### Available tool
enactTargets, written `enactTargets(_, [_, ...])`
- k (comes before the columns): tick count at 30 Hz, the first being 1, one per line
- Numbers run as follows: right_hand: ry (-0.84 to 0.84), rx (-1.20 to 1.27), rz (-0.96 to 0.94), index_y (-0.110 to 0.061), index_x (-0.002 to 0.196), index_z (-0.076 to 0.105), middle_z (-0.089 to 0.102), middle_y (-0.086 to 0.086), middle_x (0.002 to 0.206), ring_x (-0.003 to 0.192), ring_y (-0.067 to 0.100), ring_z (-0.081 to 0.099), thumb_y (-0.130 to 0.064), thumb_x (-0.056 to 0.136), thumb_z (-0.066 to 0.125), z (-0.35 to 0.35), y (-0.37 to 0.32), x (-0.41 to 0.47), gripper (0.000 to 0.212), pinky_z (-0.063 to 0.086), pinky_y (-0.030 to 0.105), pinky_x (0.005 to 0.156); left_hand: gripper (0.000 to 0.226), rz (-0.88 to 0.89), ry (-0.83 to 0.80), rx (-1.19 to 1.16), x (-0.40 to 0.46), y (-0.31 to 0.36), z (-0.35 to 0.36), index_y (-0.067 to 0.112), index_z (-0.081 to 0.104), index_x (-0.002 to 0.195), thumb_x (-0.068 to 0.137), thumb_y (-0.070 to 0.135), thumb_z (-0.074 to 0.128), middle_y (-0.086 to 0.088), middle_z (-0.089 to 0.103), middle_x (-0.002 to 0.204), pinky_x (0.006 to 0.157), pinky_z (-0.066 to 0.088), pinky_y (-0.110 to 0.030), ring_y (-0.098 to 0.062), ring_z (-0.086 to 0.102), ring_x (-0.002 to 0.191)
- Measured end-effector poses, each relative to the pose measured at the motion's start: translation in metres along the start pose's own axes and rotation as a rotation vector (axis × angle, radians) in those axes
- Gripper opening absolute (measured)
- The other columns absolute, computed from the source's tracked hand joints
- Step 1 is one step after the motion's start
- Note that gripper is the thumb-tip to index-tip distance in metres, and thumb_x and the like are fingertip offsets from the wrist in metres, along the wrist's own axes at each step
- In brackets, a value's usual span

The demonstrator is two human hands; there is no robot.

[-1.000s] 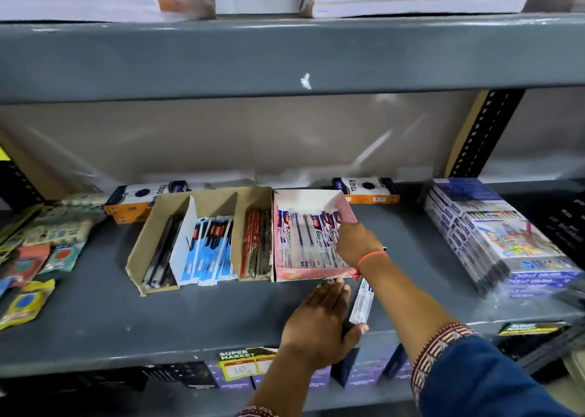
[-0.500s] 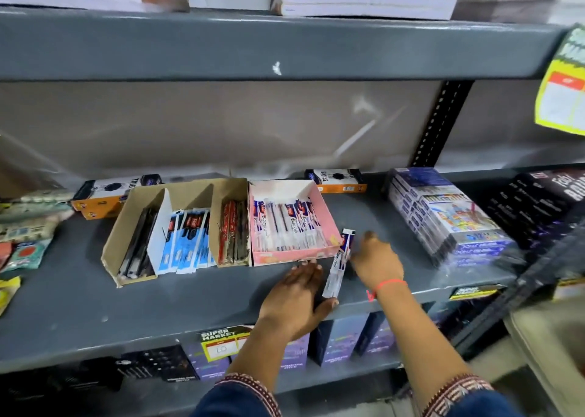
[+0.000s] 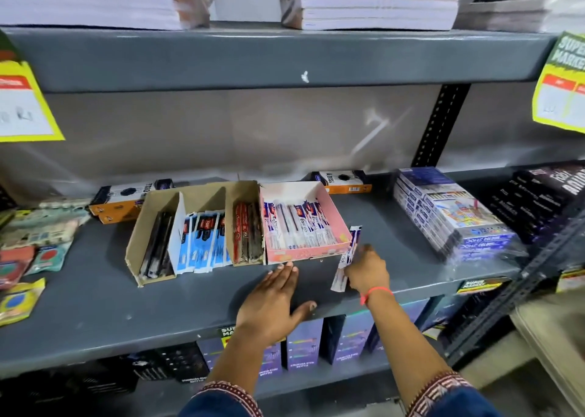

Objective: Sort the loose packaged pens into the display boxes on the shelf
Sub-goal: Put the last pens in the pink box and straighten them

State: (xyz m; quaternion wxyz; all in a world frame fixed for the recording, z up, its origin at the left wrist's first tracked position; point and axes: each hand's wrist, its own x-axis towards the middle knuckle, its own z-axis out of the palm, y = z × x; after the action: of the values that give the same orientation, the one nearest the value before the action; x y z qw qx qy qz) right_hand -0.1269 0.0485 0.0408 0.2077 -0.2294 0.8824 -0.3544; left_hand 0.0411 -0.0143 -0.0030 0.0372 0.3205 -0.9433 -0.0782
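- Right now the right hand pinches one packaged pen in a white-and-blue wrapper, fingers closed on its lower half; the pack stands tilted just outside the right wall of the pink display box, its top end near the box's front right corner.
- Spread flat, the left hand lies palm down on the grey shelf — holding nothing, fingertips just short of the pink box's front wall, thumb out to the right.
- Inside the pink box lie more white-and-blue pen packs, lined up side by side and filling its front part.
- Touching the pink box on its left is a brown cardboard display box with dividers: dark pens in the left compartment, blue-and-white pen packs in the middle one, red-and-dark pens in the right one.
- Behind the boxes lie two orange-and-black cartons, one at the left and one at the right.
- Well apart to the right sits a wrapped stack of colour-pencil boxes — blister packs lie at the shelf's left end.
- A red thread circles the right wrist.
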Motion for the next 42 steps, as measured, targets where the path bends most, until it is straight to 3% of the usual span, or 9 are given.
enactTargets(2, [-0.003,0.120,0.064,-0.007,0.072,0.052,0.060,0.023,0.078,0.069,0.035,0.058,0.001,0.076,0.054,-0.006,0.005,0.005,0.009,0.055,0.043,0.076,0.075,0.003,0.009,-0.019,0.000,0.000,0.000,0.015,0.006,0.148,0.092,0.062,0.024,0.000,-0.001,0.156,0.111,-0.006,-0.024,-0.011,-0.003,0.141])
enactTargets(3, [-0.009,0.211,0.098,-0.008,0.062,0.051,0.058,0.018,0.067,0.056,0.028,0.056,0.004,0.076,0.057,-0.010,0.008,0.006,0.019,0.057,0.038,0.066,0.075,0.004,0.012,-0.020,0.000,0.000,0.000,0.015,0.006,0.148,0.092,0.061,0.024,0.000,-0.001,0.156,0.111,-0.006,-0.024,-0.011,-0.004,0.141])
enactTargets(6, [-0.060,0.575,0.154,-0.008,0.064,0.058,0.054,0.009,0.058,0.028,0.001,0.050,0.009,0.081,0.057,-0.019,0.017,0.006,0.024,0.048,0.013,0.037,0.075,0.005,0.010,-0.023,0.000,-0.001,0.002,0.015,0.004,0.148,0.092,0.062,0.024,0.000,-0.003,0.156,0.112,-0.005,-0.024,-0.011,-0.004,0.141])
enactTargets(10, [-0.094,0.851,0.082,-0.010,0.065,0.060,0.064,-0.002,0.046,0.031,-0.002,0.051,0.009,0.085,0.054,-0.033,0.015,-0.010,0.028,0.046,0.008,0.038,0.076,0.001,0.005,-0.023,0.000,-0.001,0.001,0.016,0.004,0.148,0.091,0.063,0.022,0.001,-0.003,0.156,0.114,-0.003,-0.026,-0.011,-0.005,0.141])
enactTargets(20, [-0.259,0.882,-0.176,-0.011,0.070,0.066,0.065,-0.008,0.049,0.056,0.013,0.044,0.006,0.087,0.054,-0.040,-0.007,-0.035,0.027,0.045,0.011,0.048,0.076,-0.017,-0.008,0.009,-0.001,0.003,-0.006,0.015,0.002,0.148,0.092,0.062,0.022,0.000,-0.004,0.156,0.109,-0.006,-0.023,-0.013,-0.003,0.141])
enactTargets(28, [-0.305,0.776,-0.158,-0.015,0.069,0.063,0.064,-0.001,0.065,0.062,0.014,0.051,0.000,0.088,0.055,-0.032,-0.020,-0.028,0.026,0.044,0.022,0.063,0.078,-0.007,0.008,-0.007,-0.002,0.002,-0.005,0.015,0.004,0.148,0.091,0.064,0.023,0.000,-0.001,0.157,0.108,-0.006,-0.022,-0.013,-0.002,0.141])
enactTargets(35, [-0.171,0.543,-0.208,-0.019,0.061,0.061,0.061,0.011,0.069,0.054,0.019,0.049,0.008,0.084,0.053,-0.011,-0.070,0.021,0.035,0.045,0.021,0.047,0.081,0.010,0.000,-0.051,0.000,-0.002,-0.002,0.013,0.006,0.148,0.089,0.067,0.020,-0.001,0.002,0.156,0.110,-0.004,-0.023,-0.013,0.000,0.141])
enactTargets(39, [-0.078,0.058,-0.275,-0.009,0.097,0.069,0.066,0.020,0.097,0.090,0.034,0.062,0.003,0.079,0.052,0.008,-0.085,0.043,0.027,0.054,0.040,0.086,0.108,0.015,0.018,-0.065,0.000,-0.001,-0.003,0.014,0.007,0.148,0.064,0.080,-0.009,-0.001,0.003,0.157,0.106,-0.007,-0.021,-0.014,0.002,0.141])
enactTargets(42, [-0.100,-0.134,-0.293,-0.006,0.113,0.061,0.064,0.022,0.112,0.095,0.038,0.060,0.006,0.081,0.048,0.020,-0.085,0.049,0.037,0.051,0.035,0.082,0.106,0.002,0.032,-0.081,0.000,-0.001,-0.003,0.012,0.009,0.147,0.064,0.075,-0.008,-0.003,0.004,0.156,0.106,-0.006,-0.023,-0.016,0.004,0.142])
